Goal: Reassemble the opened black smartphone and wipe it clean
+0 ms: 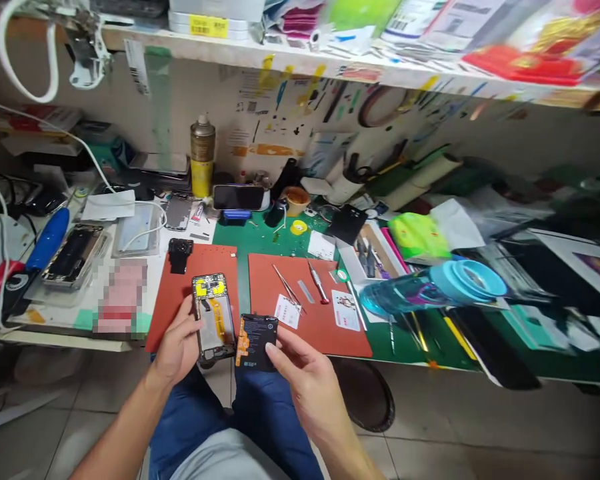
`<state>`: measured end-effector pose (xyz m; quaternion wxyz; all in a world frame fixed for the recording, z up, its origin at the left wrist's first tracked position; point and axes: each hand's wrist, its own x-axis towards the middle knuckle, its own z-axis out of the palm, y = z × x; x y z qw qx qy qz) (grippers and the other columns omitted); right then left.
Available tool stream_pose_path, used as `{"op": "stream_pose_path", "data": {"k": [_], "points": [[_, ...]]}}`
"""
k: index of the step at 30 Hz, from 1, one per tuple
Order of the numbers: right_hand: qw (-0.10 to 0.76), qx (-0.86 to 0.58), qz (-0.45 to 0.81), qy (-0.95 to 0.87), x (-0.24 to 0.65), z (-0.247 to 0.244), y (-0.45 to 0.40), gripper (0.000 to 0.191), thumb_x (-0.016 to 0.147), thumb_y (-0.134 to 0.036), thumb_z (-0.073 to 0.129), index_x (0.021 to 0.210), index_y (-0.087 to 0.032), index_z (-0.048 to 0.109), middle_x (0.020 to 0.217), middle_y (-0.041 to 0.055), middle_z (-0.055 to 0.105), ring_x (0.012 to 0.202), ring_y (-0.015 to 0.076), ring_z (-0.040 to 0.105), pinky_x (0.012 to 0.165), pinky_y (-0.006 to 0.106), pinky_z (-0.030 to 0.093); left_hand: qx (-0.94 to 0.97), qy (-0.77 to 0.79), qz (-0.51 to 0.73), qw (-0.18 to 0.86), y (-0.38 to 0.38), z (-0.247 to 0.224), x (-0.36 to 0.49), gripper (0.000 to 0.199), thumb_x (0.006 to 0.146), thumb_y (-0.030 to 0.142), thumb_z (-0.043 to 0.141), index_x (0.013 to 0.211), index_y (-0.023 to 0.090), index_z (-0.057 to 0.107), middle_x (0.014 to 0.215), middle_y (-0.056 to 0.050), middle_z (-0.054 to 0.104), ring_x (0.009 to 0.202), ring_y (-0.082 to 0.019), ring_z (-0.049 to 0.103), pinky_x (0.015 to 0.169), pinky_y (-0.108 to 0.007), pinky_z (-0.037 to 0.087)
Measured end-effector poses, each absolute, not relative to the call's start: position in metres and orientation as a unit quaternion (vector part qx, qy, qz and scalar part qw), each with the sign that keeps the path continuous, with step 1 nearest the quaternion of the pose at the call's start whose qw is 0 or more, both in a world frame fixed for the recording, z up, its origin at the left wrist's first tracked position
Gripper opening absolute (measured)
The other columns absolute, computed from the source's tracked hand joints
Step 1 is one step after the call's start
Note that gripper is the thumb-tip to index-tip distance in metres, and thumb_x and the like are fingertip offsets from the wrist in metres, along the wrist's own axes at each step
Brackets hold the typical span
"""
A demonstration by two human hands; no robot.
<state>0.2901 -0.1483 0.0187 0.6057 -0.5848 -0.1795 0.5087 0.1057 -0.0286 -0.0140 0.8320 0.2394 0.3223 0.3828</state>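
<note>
Your green-topped table carries two red-brown mats. At its front edge, your left grip holds the open black-rimmed phone frame and your right grip pinches the flat black battery (thumb on its face) just beside it; slim metal tweezers lie on the right-hand mat.

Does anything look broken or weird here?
Yes, the phone in the left hand is open, with its insides showing. Its back is off, and the right hand holds a loose battery. Also, a long black thing pokes past the front edge of the table.
</note>
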Motion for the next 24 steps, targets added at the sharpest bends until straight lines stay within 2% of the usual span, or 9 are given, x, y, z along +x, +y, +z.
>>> {"op": "stream_pose_path", "data": {"k": [3, 7, 14, 24], "points": [[0.598, -0.603, 0.491, -0.193, 0.281, 0.015, -0.133, 0.044, 0.075, -0.049, 0.095, 0.110, -0.024, 0.085, 0.097, 0.0069, 0.084, 0.095, 0.0269, 0.076, 0.093, 0.041, 0.061, 0.251, 0.305, 0.384, 0.835, -0.030, -0.016, 0.104, 0.072, 0.087, 0.020, 0.071, 0.156, 0.024, 0.052, 0.139, -0.011, 0.073, 0.141, -0.035, 0.061, 0.125, -0.057, 0.039], [0.589, -0.593, 0.509, -0.204, 0.264, 0.012, -0.115, 0.040, 0.076, -0.051, 0.092, 0.101, -0.022, 0.084, 0.092, 0.0081, 0.084, 0.090, 0.0267, 0.077, 0.086, 0.040, 0.061, 0.271, 0.283, 0.380, 0.838, -0.032, -0.016, 0.103, 0.062, 0.092, 0.024, 0.072, 0.152, 0.025, 0.056, 0.142, -0.012, 0.071, 0.142, -0.035, 0.059, 0.124, -0.055, 0.039], [0.581, -0.604, 0.507, -0.199, 0.249, 0.002, -0.103, 0.041, 0.079, -0.049, 0.089, 0.107, -0.020, 0.083, 0.100, 0.0100, 0.085, 0.092, 0.0279, 0.077, 0.089, 0.043, 0.061, 0.300, 0.271, 0.375, 0.834, -0.033, -0.020, 0.105, 0.056, 0.094, 0.025, 0.077, 0.146, 0.025, 0.060, 0.144, -0.013, 0.069, 0.142, -0.035, 0.059, 0.122, -0.053, 0.041], [0.562, -0.635, 0.490, -0.201, 0.247, 0.003, -0.101, 0.046, 0.079, -0.052, 0.086, 0.111, -0.018, 0.083, 0.100, 0.0116, 0.084, 0.096, 0.0306, 0.076, 0.093, 0.046, 0.059, 0.325, 0.275, 0.373, 0.825, -0.031, -0.025, 0.107, 0.055, 0.092, 0.027, 0.082, 0.143, 0.026, 0.061, 0.139, -0.011, 0.072, 0.139, -0.032, 0.060, 0.122, -0.050, 0.041]]}}
